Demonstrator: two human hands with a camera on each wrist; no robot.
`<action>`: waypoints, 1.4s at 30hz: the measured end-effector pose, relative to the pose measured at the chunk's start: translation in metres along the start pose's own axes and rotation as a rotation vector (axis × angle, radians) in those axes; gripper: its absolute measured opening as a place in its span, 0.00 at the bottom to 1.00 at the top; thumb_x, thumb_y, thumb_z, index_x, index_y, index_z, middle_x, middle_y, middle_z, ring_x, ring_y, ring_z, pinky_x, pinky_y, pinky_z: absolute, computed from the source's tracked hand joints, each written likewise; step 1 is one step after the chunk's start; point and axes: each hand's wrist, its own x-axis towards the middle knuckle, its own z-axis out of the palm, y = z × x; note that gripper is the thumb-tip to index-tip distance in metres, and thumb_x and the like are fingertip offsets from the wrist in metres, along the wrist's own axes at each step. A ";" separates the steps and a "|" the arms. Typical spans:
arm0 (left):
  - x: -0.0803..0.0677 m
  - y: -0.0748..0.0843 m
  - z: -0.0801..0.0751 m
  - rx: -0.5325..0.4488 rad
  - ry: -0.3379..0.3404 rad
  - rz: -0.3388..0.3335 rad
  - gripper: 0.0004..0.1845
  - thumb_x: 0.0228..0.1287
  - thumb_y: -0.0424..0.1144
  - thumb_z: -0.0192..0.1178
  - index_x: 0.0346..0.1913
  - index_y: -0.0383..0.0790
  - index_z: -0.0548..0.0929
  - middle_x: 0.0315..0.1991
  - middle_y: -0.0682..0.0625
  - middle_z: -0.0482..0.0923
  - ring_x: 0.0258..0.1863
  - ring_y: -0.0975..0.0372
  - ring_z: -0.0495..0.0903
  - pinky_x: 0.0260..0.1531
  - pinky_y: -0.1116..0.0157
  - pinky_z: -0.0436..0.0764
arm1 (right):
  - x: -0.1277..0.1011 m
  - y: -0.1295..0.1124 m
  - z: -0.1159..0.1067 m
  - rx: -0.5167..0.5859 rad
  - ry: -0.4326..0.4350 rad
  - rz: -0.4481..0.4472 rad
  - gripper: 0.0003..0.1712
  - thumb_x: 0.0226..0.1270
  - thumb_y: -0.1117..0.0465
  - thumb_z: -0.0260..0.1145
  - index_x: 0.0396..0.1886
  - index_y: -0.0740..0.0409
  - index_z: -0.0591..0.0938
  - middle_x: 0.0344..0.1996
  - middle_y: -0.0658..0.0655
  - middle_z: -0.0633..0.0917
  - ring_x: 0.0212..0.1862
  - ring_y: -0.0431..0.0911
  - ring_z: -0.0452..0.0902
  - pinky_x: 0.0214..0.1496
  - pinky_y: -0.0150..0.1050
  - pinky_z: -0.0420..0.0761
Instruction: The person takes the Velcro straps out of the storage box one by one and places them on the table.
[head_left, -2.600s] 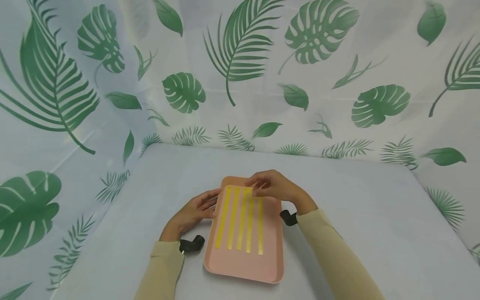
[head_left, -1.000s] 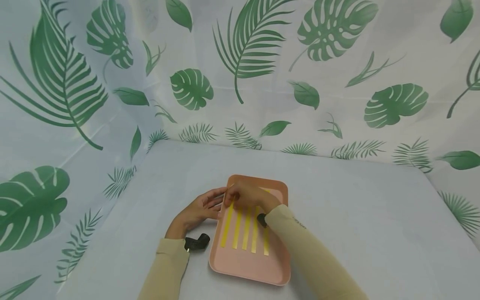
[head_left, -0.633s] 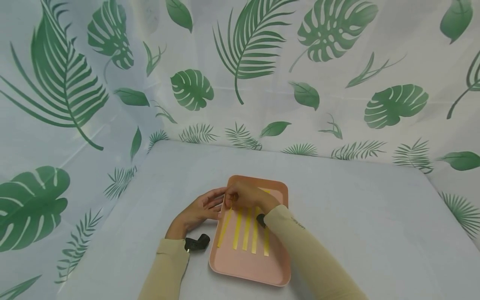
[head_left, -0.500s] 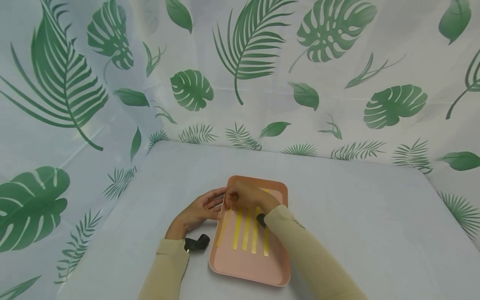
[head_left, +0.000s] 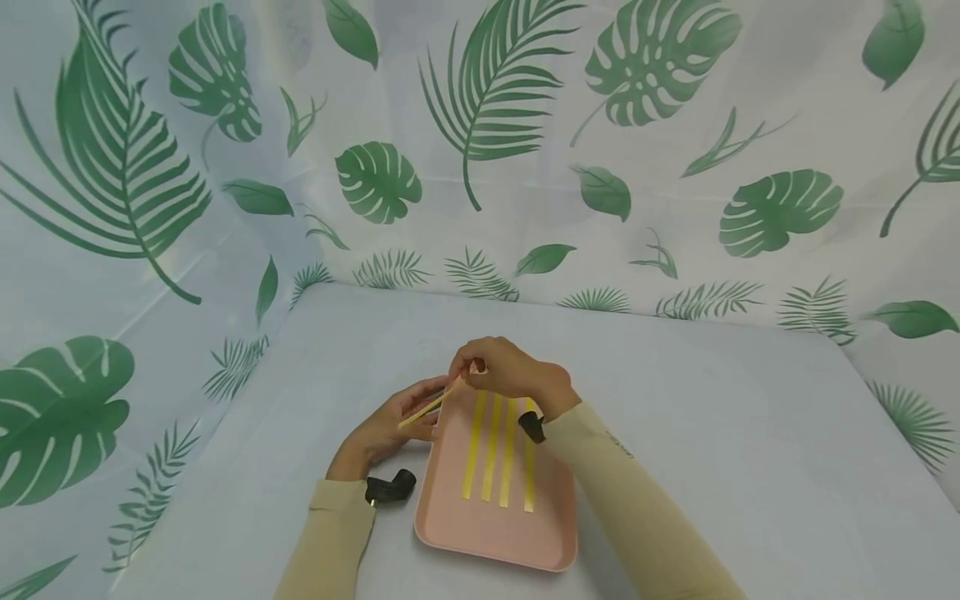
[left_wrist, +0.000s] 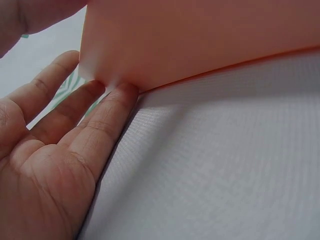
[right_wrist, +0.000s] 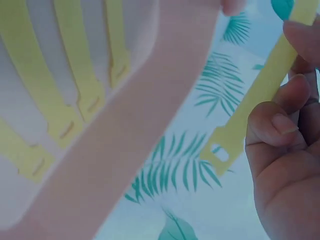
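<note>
Now, with your right hand point(head_left: 510, 375) pinching the slotted end of one yellow strap point(head_left: 423, 408) lifted clear above the pink tray point(head_left: 495, 533), keep that pinch firm and raise it straight while your flat, open left hand point(head_left: 390, 425) steadies the tray's side.

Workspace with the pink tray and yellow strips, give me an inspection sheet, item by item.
Surface: table covered in pale cloth.
Job's things: pink tray on the table; three yellow strips lie in it side by side; a fourth, the lifted strip, is held above the tray's left edge.
Clutter: nothing seen.
Hands: right hand pinches the lifted strip's end; left hand is open, its fingers touching the tray's left side.
Cables: nothing seen; a black wrist mount sits on each forearm.
Surroundings: leaf-print curtain behind and to the sides.
</note>
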 end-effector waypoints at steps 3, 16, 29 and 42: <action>0.000 -0.001 0.000 -0.027 0.000 -0.017 0.49 0.63 0.23 0.70 0.84 0.28 0.57 0.85 0.33 0.54 0.84 0.40 0.56 0.72 0.64 0.75 | -0.005 -0.001 -0.004 -0.002 0.039 0.017 0.12 0.75 0.75 0.65 0.48 0.60 0.91 0.42 0.58 0.87 0.42 0.44 0.75 0.50 0.40 0.78; 0.004 0.000 0.002 -0.068 -0.019 -0.026 0.50 0.62 0.20 0.70 0.85 0.26 0.55 0.84 0.31 0.55 0.83 0.39 0.56 0.72 0.63 0.76 | -0.029 0.000 -0.023 0.035 0.157 0.066 0.08 0.68 0.73 0.66 0.40 0.63 0.90 0.34 0.52 0.84 0.39 0.45 0.74 0.41 0.40 0.75; 0.003 -0.001 0.004 -0.046 -0.009 -0.019 0.50 0.62 0.23 0.71 0.84 0.26 0.56 0.84 0.31 0.55 0.83 0.39 0.57 0.71 0.65 0.76 | -0.055 -0.005 -0.038 0.129 0.189 0.098 0.02 0.73 0.72 0.71 0.42 0.66 0.89 0.36 0.58 0.88 0.36 0.48 0.84 0.42 0.44 0.87; -0.001 0.000 0.003 -0.068 -0.013 -0.002 0.51 0.61 0.23 0.72 0.84 0.24 0.56 0.84 0.29 0.55 0.84 0.38 0.55 0.71 0.65 0.76 | -0.083 0.002 -0.039 0.317 0.309 0.137 0.15 0.74 0.76 0.66 0.57 0.73 0.81 0.40 0.60 0.84 0.39 0.49 0.87 0.41 0.42 0.92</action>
